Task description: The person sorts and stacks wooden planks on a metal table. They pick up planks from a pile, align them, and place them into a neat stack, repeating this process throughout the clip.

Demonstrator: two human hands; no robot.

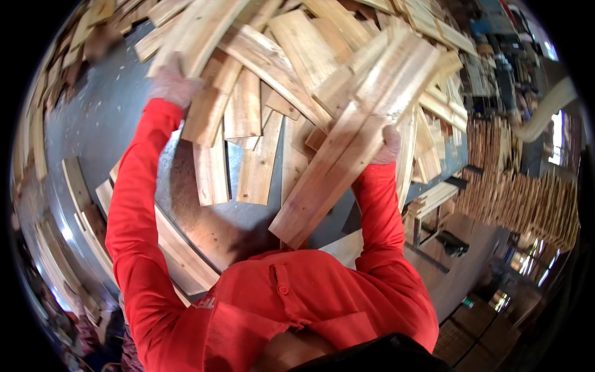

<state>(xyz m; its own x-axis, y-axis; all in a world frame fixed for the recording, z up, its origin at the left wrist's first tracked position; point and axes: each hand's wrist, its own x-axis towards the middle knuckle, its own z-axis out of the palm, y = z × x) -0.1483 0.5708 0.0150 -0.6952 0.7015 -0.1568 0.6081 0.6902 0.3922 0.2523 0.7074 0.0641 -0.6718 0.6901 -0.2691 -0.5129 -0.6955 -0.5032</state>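
Left hand (173,84) at upper left, fingers grasping a wooden slat (207,31), right hand (389,144) at centre right, fingers clenched on a long plank (347,161), grey counter (105,124) below

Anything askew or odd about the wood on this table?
Yes. The wooden slats lie in a loose, crisscrossed heap on the grey table, not stacked. The long plank in the right hand slants over the table edge. The left hand grips another board.

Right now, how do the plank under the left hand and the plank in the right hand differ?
The left-hand plank sits high in the pile, its lower end under the left hand; the right-hand plank is longer and slants down toward the person's chest, its lower end hanging free. The right hand grips its edge midway along. Both are pale, rough-sawn wood, and both hands are gloved.
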